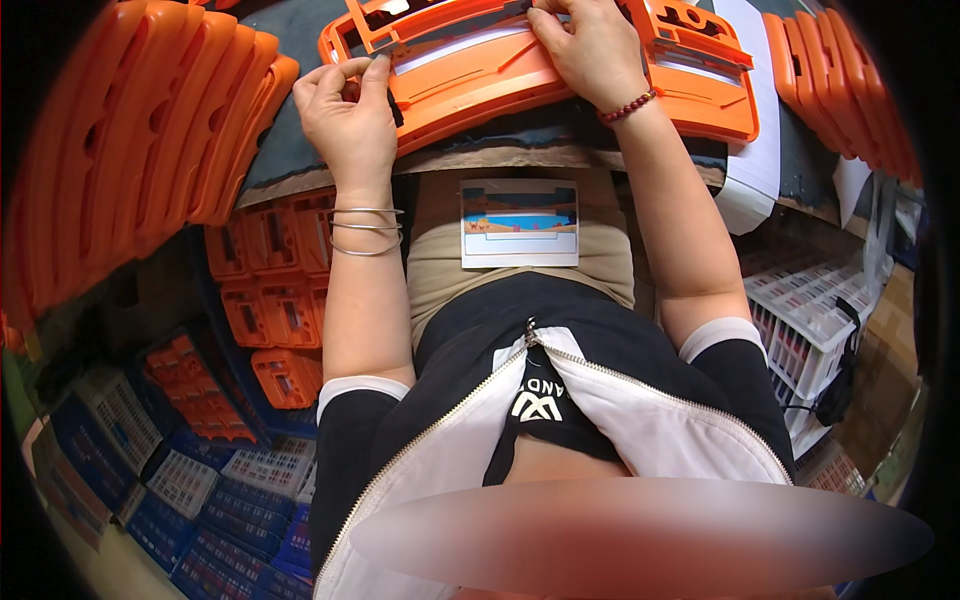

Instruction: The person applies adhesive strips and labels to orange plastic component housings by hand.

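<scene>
The orange housing (pixel 480 75) lies on the desk (pixel 285 150). The left hand (pixel 348 115) is at the housing's left end, the right hand (pixel 590 45) at its far edge; whether either grip is clamped on it cannot be determined. Orange cases (pixel 170 120) are stacked left of the housing. Nearer than the housing, a picture card (pixel 520 250) rests on the lap (pixel 435 240).

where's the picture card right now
In the head view, the picture card is near the centre, on the beige trousers, just below the wooden table edge.
</scene>
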Demonstrator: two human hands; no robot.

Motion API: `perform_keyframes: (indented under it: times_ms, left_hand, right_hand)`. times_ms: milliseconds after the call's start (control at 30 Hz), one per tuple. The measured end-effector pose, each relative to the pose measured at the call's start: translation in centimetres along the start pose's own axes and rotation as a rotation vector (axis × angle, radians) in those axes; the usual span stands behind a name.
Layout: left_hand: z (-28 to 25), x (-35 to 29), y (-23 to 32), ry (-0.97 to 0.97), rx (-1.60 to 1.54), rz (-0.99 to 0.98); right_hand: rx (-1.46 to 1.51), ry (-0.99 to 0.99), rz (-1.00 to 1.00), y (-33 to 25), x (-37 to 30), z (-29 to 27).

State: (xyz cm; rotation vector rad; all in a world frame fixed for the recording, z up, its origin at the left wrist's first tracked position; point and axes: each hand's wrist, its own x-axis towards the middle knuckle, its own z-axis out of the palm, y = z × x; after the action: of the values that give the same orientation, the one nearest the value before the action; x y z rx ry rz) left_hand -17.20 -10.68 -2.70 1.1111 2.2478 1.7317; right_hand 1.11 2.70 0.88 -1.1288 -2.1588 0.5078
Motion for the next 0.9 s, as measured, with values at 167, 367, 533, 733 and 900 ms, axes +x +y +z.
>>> perform_keyframes:
  times_ms: [167, 367, 533, 733, 900]
  left_hand:
    - [-0.1, 0.4, 0.5, -0.11, 0.263, 0.067]
    - [0.3, 1.7, 3.0, -0.048, 0.555, 0.657]
    - [0.4, 4.1, 2.0, -0.246, 0.668, 0.703]
    - [-2.7, 4.6, 1.5, -0.46, 0.359, 0.643]
    - [-2.7, 3.5, 0.8, -0.396, 0.125, 0.507]
  right_hand:
    - [-0.042, -0.045, 0.057, 0.8, 0.4, 0.2]
    - [-0.13, 0.071, -0.224, -1.1, 0.7, -0.1]
    - [-0.224, -0.237, -0.325, -1.0, 3.5, -0.6]
    - [-0.12, -0.544, -0.373, 1.3, 5.0, -2.9]
    - [-0.181, -0.345, -0.629, -1.7, 4.7, -1.1]
